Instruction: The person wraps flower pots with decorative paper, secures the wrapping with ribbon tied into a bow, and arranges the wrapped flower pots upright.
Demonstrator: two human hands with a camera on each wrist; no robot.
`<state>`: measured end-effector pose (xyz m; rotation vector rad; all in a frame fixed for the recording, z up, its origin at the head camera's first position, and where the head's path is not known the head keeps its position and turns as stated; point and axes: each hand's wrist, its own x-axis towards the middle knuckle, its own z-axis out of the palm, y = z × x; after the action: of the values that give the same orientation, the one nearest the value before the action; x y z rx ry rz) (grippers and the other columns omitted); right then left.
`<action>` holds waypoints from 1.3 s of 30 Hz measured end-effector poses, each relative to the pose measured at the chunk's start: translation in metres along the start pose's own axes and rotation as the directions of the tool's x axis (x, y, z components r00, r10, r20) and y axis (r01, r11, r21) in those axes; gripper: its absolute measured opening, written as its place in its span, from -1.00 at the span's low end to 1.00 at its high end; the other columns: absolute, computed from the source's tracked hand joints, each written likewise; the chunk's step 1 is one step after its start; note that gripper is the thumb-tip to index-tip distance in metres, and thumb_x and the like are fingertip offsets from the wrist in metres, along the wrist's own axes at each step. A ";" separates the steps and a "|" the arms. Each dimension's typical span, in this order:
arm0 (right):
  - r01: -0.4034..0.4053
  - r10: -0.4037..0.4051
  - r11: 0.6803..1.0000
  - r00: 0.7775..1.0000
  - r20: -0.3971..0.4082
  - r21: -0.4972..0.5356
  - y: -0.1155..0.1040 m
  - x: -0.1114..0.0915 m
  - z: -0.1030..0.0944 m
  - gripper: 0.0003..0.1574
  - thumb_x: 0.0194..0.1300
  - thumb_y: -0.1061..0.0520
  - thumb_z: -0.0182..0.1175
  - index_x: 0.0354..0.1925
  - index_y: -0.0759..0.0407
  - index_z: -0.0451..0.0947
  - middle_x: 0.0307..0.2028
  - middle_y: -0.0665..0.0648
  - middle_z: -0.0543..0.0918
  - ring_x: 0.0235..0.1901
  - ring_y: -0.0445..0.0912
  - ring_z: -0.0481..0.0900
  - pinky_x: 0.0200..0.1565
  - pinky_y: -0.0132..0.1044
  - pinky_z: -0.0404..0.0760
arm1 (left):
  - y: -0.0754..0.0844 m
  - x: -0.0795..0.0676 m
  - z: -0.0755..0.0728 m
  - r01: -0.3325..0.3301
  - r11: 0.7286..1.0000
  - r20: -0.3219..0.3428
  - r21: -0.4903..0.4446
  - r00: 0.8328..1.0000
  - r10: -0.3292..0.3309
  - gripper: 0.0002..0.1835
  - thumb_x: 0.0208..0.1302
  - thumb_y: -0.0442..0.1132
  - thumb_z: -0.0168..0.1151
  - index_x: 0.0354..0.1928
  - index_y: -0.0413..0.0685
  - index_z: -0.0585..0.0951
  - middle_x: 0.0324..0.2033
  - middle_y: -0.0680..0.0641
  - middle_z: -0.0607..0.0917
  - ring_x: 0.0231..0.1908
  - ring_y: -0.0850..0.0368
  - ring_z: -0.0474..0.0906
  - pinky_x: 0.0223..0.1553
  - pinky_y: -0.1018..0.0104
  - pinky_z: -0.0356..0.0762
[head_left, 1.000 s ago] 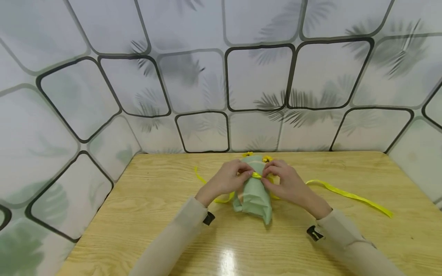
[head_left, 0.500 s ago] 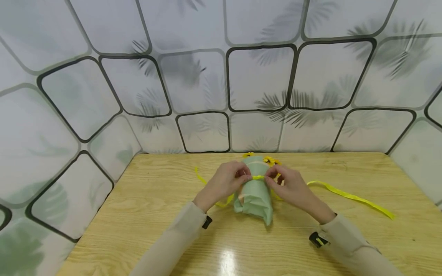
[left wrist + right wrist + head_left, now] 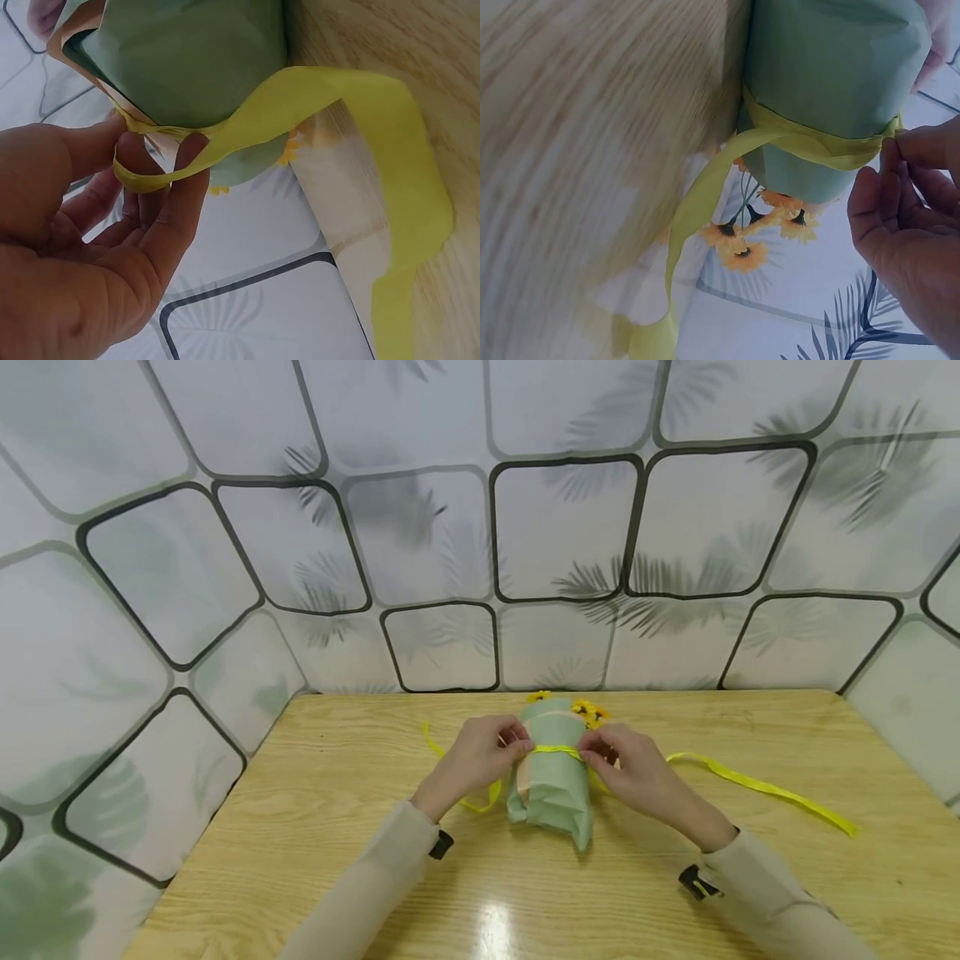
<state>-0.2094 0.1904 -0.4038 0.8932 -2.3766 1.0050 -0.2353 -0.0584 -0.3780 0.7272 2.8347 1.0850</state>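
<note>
A bouquet wrapped in pale green paper (image 3: 557,785) lies on the table, its yellow sunflowers (image 3: 590,710) poking out at the far end. Around its middle runs a yellow ribbon (image 3: 553,749). On the left side, my left hand (image 3: 486,752) pinches the ribbon between thumb and fingers; in the left wrist view the ribbon (image 3: 285,105) loops over the fingertips and trails away. My right hand (image 3: 626,768) pinches the ribbon at the bouquet's right side, and the right wrist view shows thumb and forefinger together on the ribbon (image 3: 840,150) against the green wrap.
One loose ribbon tail (image 3: 757,783) stretches across the wooden table (image 3: 337,827) to the right, while another bends out on the left behind my hand. A patterned wall covering (image 3: 442,543) rises behind the table's back edge and along the sides.
My hands have moved apart, the left one to the left and the right one to the right. More ribbon now shows stretched straight across the wrap between them.
</note>
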 end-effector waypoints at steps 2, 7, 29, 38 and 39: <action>0.014 -0.014 1.000 1.000 -0.003 -0.009 -0.001 0.000 0.000 -0.79 0.22 0.46 0.36 -0.29 0.19 0.66 -0.42 -0.01 0.64 -0.44 -0.34 0.45 -0.43 -0.42 0.52 | 0.000 -0.001 -0.001 0.004 1.000 0.005 0.001 1.000 -0.004 -0.87 0.48 -0.10 0.26 -0.22 0.05 0.69 -0.35 0.06 0.73 -0.37 0.25 0.58 -0.38 0.42 0.56; 0.006 -0.006 1.000 1.000 0.007 -0.003 -0.003 -0.001 0.000 -0.82 0.22 0.40 0.39 -0.24 0.18 0.69 -0.37 0.01 0.68 -0.39 -0.24 0.54 -0.40 -0.41 0.58 | 0.000 -0.001 -0.003 -0.038 0.999 0.011 0.014 0.999 0.038 -0.88 0.47 -0.14 0.27 -0.21 0.02 0.69 -0.35 0.07 0.73 -0.35 0.26 0.61 -0.28 0.41 0.60; -0.235 0.236 0.965 0.972 0.012 0.116 -0.007 0.001 -0.004 -0.92 0.41 0.27 0.28 -0.20 0.15 0.71 -0.30 0.05 0.77 -0.38 -0.29 0.63 -0.30 -0.38 0.64 | 0.000 -0.001 0.000 -0.092 0.995 0.022 0.040 0.996 0.091 -0.87 0.51 -0.15 0.21 -0.18 0.00 0.69 -0.32 0.06 0.73 -0.30 0.26 0.61 -0.18 0.42 0.60; -0.248 0.237 0.956 0.968 0.083 0.160 -0.013 0.001 -0.006 -0.70 0.29 0.37 0.36 -0.01 0.25 0.60 -0.21 0.12 0.67 -0.23 -0.16 0.62 -0.17 -0.33 0.71 | 0.000 -0.003 0.000 -0.059 0.998 0.026 0.037 0.998 0.058 -0.86 0.52 -0.14 0.20 -0.16 0.01 0.68 -0.30 0.07 0.73 -0.28 0.25 0.62 -0.18 0.41 0.61; -0.234 0.224 0.960 0.971 0.079 0.155 -0.013 0.000 -0.005 -0.66 0.25 0.40 0.36 -0.01 0.25 0.58 -0.21 0.12 0.66 -0.22 -0.12 0.63 -0.16 -0.33 0.72 | 0.000 -0.003 0.000 -0.057 0.998 0.027 0.035 0.998 0.056 -0.86 0.52 -0.14 0.20 -0.16 0.01 0.68 -0.30 0.07 0.73 -0.29 0.25 0.61 -0.18 0.41 0.61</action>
<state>-0.2004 0.1875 -0.3940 0.7232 -2.5208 1.2950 -0.2327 -0.0592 -0.3787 0.8223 2.8359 1.0262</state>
